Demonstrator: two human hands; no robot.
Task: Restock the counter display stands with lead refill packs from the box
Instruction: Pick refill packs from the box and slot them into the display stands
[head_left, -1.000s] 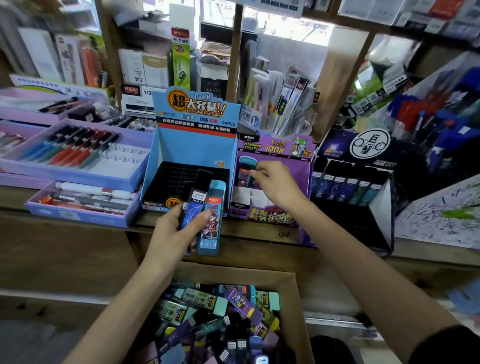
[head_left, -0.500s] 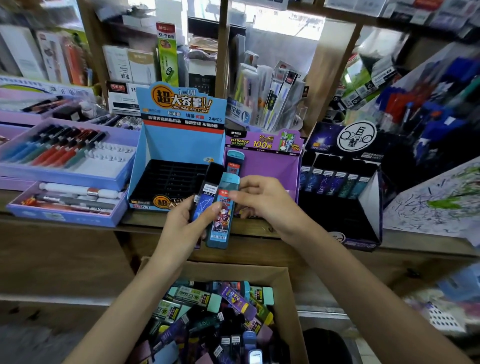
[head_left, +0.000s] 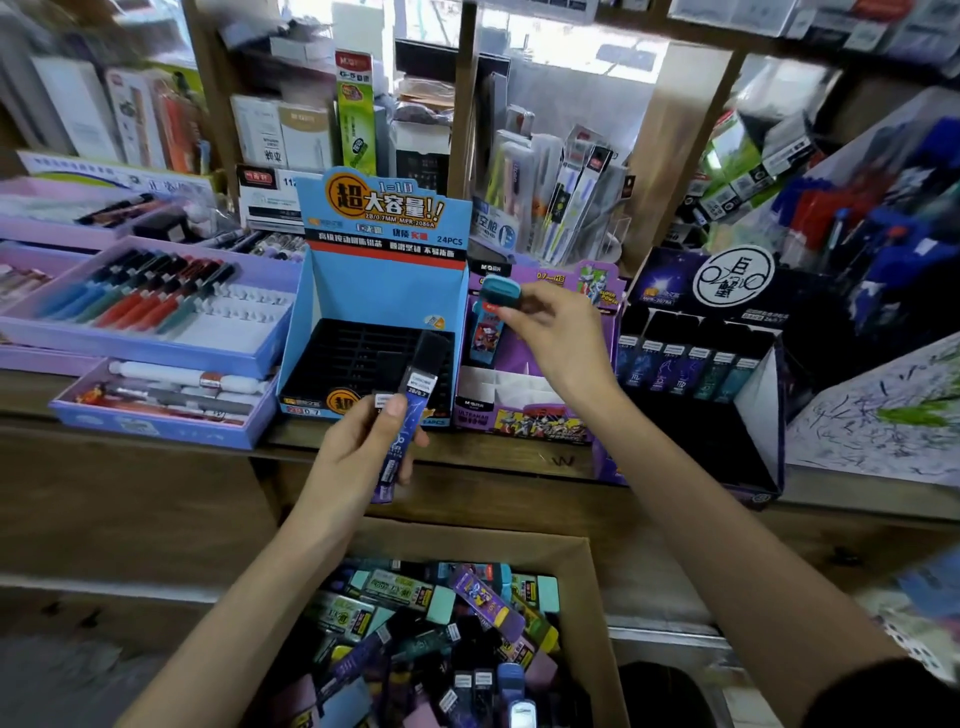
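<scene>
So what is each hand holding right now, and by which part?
The left hand grips a dark blue refill pack around its lower half. The right hand pinches a light blue pack by its teal cap, over the purple stand.

Your left hand (head_left: 353, 457) covers the lower half of the dark blue pack (head_left: 418, 400), and the white label edge beside your thumb may belong to a second pack behind it, though the view does not settle that. Your right hand (head_left: 556, 338) hides one side of the cap of the teal pack (head_left: 488, 332) and some slots of the purple stand (head_left: 524, 415). The cardboard box (head_left: 467, 543) runs off the bottom edge, and the shelf goods (head_left: 291, 135) above are too blurred to read.
</scene>
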